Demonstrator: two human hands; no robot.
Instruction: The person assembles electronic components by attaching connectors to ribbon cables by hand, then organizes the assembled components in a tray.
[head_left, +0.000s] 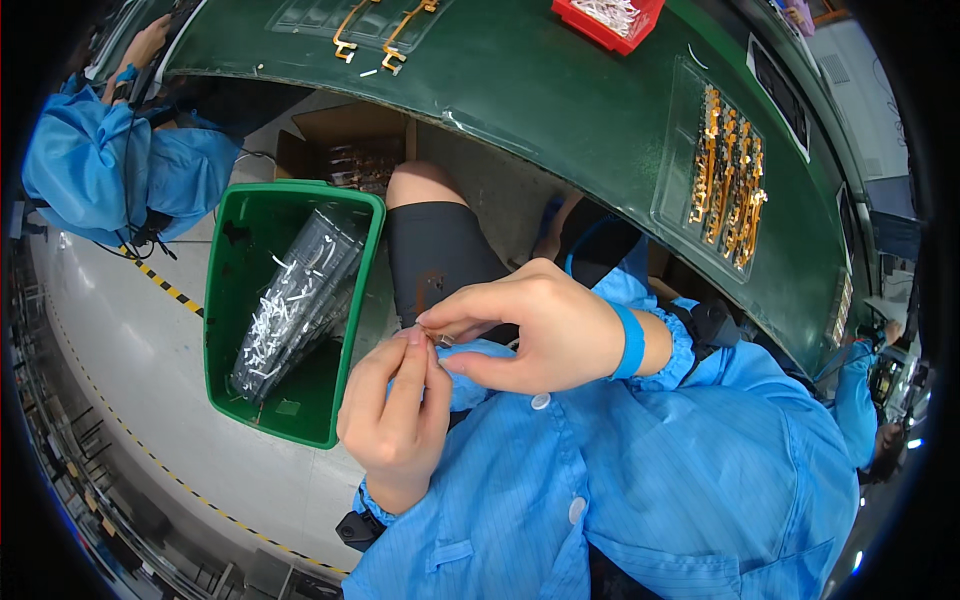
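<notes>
My left hand (395, 415) and my right hand (545, 330) meet above my lap, thumbs and fingertips pinched together. A thin brown strip (431, 290), looking like a flexible circuit, sticks up from between the fingertips against my dark shorts. Its lower end is hidden by the fingers, and whatever fine part they pinch there is too small to make out. A blue band circles my right wrist. Nearest to my left hand stands a green bin (345, 400) holding clear plastic trays (315, 270) and many white scraps (265, 330).
Across the front runs a green worktable (540, 110). On it lie a clear tray of orange flexible circuits (730, 180), two more circuits (400, 40) on a clear sheet, and a red box (625, 40) of white pieces. A cardboard box (350, 135) sits beneath. A blue-sleeved person (130, 160) works at left.
</notes>
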